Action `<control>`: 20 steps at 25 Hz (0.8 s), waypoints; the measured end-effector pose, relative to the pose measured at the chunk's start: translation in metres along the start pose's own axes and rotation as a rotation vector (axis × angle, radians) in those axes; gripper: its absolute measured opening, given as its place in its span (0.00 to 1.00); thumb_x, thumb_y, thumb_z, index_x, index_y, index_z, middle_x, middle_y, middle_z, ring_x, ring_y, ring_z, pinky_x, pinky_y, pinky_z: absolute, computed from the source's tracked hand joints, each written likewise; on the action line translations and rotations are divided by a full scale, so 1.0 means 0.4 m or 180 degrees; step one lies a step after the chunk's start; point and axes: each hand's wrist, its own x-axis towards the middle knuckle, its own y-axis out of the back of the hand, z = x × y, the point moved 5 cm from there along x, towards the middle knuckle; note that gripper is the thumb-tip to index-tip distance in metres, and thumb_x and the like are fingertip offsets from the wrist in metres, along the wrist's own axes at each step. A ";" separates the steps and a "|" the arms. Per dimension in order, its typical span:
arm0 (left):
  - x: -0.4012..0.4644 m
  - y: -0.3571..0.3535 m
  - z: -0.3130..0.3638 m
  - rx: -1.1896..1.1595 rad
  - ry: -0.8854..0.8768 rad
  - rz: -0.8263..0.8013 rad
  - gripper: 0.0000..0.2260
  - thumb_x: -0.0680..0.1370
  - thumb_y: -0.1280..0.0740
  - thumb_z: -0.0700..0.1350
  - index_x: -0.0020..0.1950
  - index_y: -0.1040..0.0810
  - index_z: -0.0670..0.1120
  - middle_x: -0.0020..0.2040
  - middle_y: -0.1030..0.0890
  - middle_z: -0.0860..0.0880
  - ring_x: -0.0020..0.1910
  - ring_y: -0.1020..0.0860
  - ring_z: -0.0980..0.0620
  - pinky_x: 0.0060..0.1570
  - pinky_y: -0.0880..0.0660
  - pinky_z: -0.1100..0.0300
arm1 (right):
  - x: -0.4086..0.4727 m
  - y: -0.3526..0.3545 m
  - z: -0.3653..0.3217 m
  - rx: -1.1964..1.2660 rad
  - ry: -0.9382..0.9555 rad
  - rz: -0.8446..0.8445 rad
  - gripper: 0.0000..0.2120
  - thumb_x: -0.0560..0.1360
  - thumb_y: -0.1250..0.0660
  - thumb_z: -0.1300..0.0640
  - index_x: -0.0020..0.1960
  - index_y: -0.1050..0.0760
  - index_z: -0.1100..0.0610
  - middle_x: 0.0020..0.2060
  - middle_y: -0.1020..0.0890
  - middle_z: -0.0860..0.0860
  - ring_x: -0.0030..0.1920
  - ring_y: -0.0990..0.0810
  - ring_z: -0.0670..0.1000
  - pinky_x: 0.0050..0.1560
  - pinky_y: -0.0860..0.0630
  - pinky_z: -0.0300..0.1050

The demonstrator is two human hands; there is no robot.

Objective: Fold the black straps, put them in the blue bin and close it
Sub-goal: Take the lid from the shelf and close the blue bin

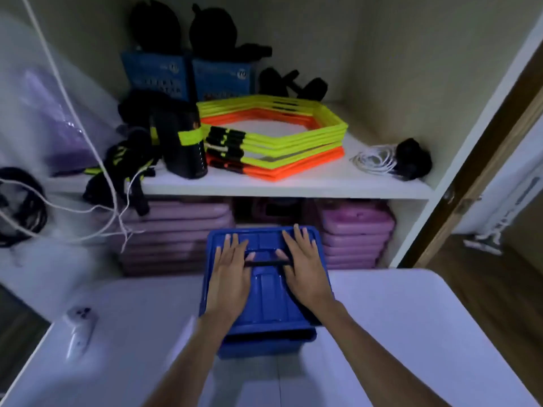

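Observation:
The blue bin (266,345) stands on the white table at its far edge, with its blue lid (267,301) lying on top. My left hand (230,274) rests flat on the lid's left half, fingers spread. My right hand (305,268) rests flat on the right half, fingers spread. Both thumbs touch the black handle (266,262) in the lid's middle. No black straps show on the table; the bin's inside is hidden by the lid.
The white table (411,333) holds a white controller (79,330) at its left. Beyond it a shelf (293,183) carries yellow and orange hexagon rings (282,136), black gear with yellow bands (182,142), and a white cord (373,160). Purple mats (352,233) are stacked below.

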 end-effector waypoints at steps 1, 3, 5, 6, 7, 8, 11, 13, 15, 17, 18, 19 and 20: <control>-0.048 -0.037 -0.048 0.0003 0.0123 -0.0183 0.30 0.79 0.55 0.60 0.72 0.33 0.43 0.76 0.37 0.41 0.76 0.48 0.52 0.76 0.54 0.55 | -0.041 -0.069 0.025 0.0028 -0.0101 -0.0166 0.38 0.78 0.61 0.32 0.77 0.41 0.55 0.78 0.49 0.53 0.77 0.56 0.51 0.78 0.53 0.55; -0.104 -0.097 -0.124 0.0062 0.0254 -0.0461 0.39 0.75 0.64 0.67 0.72 0.34 0.43 0.76 0.39 0.42 0.77 0.48 0.51 0.75 0.56 0.57 | -0.086 -0.173 0.072 0.0072 -0.0297 -0.0387 0.47 0.72 0.69 0.27 0.78 0.42 0.54 0.78 0.49 0.52 0.77 0.57 0.50 0.78 0.54 0.54; -0.121 -0.132 -0.171 0.0166 0.0338 -0.0543 0.35 0.77 0.60 0.63 0.72 0.33 0.43 0.76 0.39 0.42 0.77 0.48 0.50 0.75 0.56 0.57 | -0.090 -0.222 0.099 0.0084 -0.0395 -0.0550 0.49 0.70 0.71 0.26 0.78 0.44 0.54 0.78 0.50 0.54 0.78 0.57 0.54 0.78 0.58 0.51; -0.118 -0.144 -0.188 0.0207 0.0373 -0.0559 0.28 0.80 0.54 0.58 0.72 0.33 0.43 0.76 0.38 0.41 0.77 0.48 0.49 0.75 0.56 0.57 | -0.084 -0.242 0.109 0.0099 -0.0420 -0.0619 0.50 0.70 0.72 0.26 0.78 0.44 0.54 0.79 0.50 0.55 0.79 0.56 0.55 0.77 0.60 0.48; -0.109 -0.156 -0.201 0.0203 0.0391 -0.0569 0.22 0.82 0.48 0.51 0.71 0.33 0.42 0.76 0.38 0.41 0.77 0.47 0.48 0.75 0.55 0.56 | -0.072 -0.254 0.116 0.0084 -0.0420 -0.0669 0.50 0.69 0.72 0.26 0.78 0.44 0.54 0.79 0.50 0.55 0.79 0.56 0.56 0.76 0.61 0.47; -0.095 -0.167 -0.210 0.0167 0.0395 -0.0548 0.18 0.82 0.45 0.46 0.71 0.32 0.42 0.76 0.37 0.40 0.77 0.47 0.47 0.75 0.55 0.56 | -0.056 -0.263 0.123 0.0054 -0.0411 -0.0693 0.49 0.69 0.73 0.27 0.78 0.43 0.54 0.79 0.50 0.56 0.79 0.56 0.56 0.76 0.61 0.47; -0.054 -0.187 -0.218 0.0070 0.0416 -0.0580 0.19 0.81 0.42 0.44 0.73 0.35 0.43 0.77 0.39 0.41 0.78 0.48 0.48 0.75 0.56 0.57 | -0.016 -0.270 0.142 0.0042 -0.0483 -0.0669 0.44 0.73 0.69 0.30 0.78 0.43 0.54 0.79 0.48 0.57 0.79 0.54 0.56 0.78 0.57 0.51; -0.047 -0.192 -0.214 -0.0017 0.0449 -0.0655 0.26 0.80 0.39 0.50 0.76 0.42 0.46 0.77 0.42 0.46 0.78 0.50 0.49 0.76 0.56 0.55 | -0.005 -0.269 0.150 0.0049 -0.0557 -0.0600 0.33 0.80 0.58 0.37 0.79 0.45 0.53 0.79 0.45 0.56 0.79 0.51 0.56 0.78 0.51 0.54; -0.046 -0.193 -0.212 -0.0166 0.0532 -0.0771 0.35 0.76 0.38 0.60 0.77 0.50 0.52 0.78 0.43 0.50 0.78 0.52 0.50 0.76 0.53 0.53 | 0.002 -0.270 0.155 0.0142 -0.0517 -0.0528 0.28 0.83 0.46 0.47 0.79 0.48 0.53 0.78 0.43 0.55 0.79 0.49 0.55 0.77 0.47 0.56; -0.053 -0.191 -0.204 -0.0219 0.0503 -0.0820 0.38 0.74 0.41 0.65 0.77 0.54 0.55 0.79 0.45 0.51 0.78 0.52 0.52 0.76 0.54 0.53 | -0.007 -0.266 0.156 0.0229 -0.0463 -0.0468 0.30 0.82 0.40 0.53 0.80 0.50 0.53 0.78 0.42 0.54 0.79 0.48 0.55 0.77 0.46 0.57; -0.059 -0.190 -0.201 -0.0203 0.0497 -0.0811 0.38 0.74 0.42 0.67 0.77 0.55 0.55 0.79 0.45 0.51 0.78 0.52 0.53 0.76 0.54 0.54 | -0.014 -0.264 0.155 0.0257 -0.0451 -0.0459 0.32 0.81 0.39 0.55 0.80 0.51 0.53 0.78 0.42 0.54 0.79 0.48 0.55 0.77 0.46 0.57; -0.070 -0.188 -0.199 -0.0158 0.0501 -0.0810 0.38 0.74 0.43 0.68 0.77 0.54 0.55 0.79 0.45 0.52 0.78 0.52 0.54 0.76 0.54 0.54 | -0.025 -0.263 0.154 0.0289 -0.0443 -0.0471 0.33 0.80 0.38 0.56 0.80 0.51 0.53 0.78 0.43 0.53 0.79 0.49 0.54 0.77 0.46 0.58; -0.083 -0.187 -0.197 -0.0100 0.0507 -0.0816 0.37 0.74 0.45 0.68 0.77 0.54 0.55 0.79 0.46 0.52 0.78 0.52 0.55 0.76 0.54 0.54 | -0.035 -0.264 0.154 0.0334 -0.0429 -0.0500 0.34 0.80 0.37 0.56 0.80 0.52 0.52 0.78 0.43 0.53 0.78 0.50 0.53 0.77 0.47 0.58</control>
